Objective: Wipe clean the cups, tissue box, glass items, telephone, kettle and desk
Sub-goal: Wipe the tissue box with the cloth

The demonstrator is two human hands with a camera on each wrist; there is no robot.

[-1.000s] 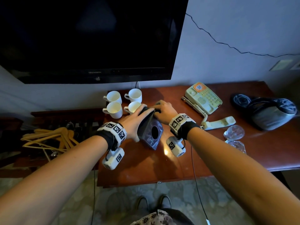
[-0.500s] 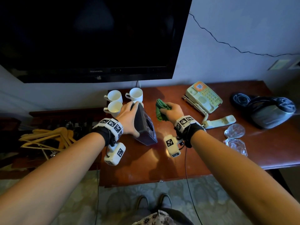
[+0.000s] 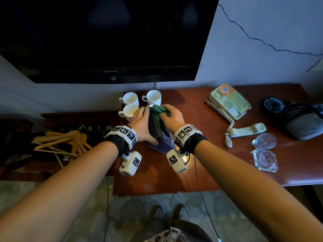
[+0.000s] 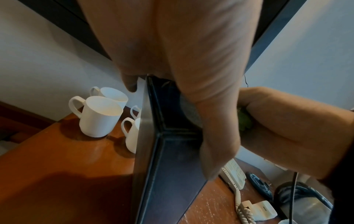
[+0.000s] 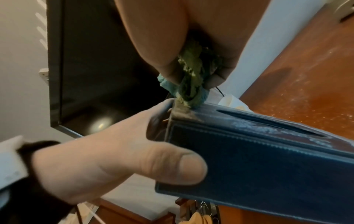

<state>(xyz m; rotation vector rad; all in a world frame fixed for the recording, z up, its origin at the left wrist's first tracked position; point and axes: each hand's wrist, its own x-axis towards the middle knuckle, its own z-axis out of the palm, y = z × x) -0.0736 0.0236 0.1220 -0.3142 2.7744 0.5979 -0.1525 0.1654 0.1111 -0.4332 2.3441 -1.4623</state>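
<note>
A dark blue tissue box point(image 3: 163, 143) point(image 4: 168, 166) point(image 5: 258, 159) stands tipped on its side on the wooden desk point(image 3: 157, 179). My left hand point(image 3: 142, 125) point(image 5: 124, 159) grips its left side, thumb on the near face. Bunched in my right hand point(image 3: 172, 116) is a green cloth point(image 3: 160, 110) point(image 5: 191, 81), pressed on the box's upper far corner beside the slot. White cups point(image 3: 132, 104) point(image 4: 101, 115) stand just behind the box. The telephone point(image 3: 229, 101), its handset point(image 3: 248, 131) off the hook, and two glass items point(image 3: 264, 149) lie to the right.
A black TV point(image 3: 108, 39) hangs on the wall above the desk's back. A dark kettle with a coiled cord point(image 3: 297, 117) sits at the far right. Wooden hangers point(image 3: 64, 143) lie on a low rack left of the desk.
My right hand brought the green cloth from the desk beside the box onto the box's upper corner. My left hand stood the box steeper and kept its grip.
</note>
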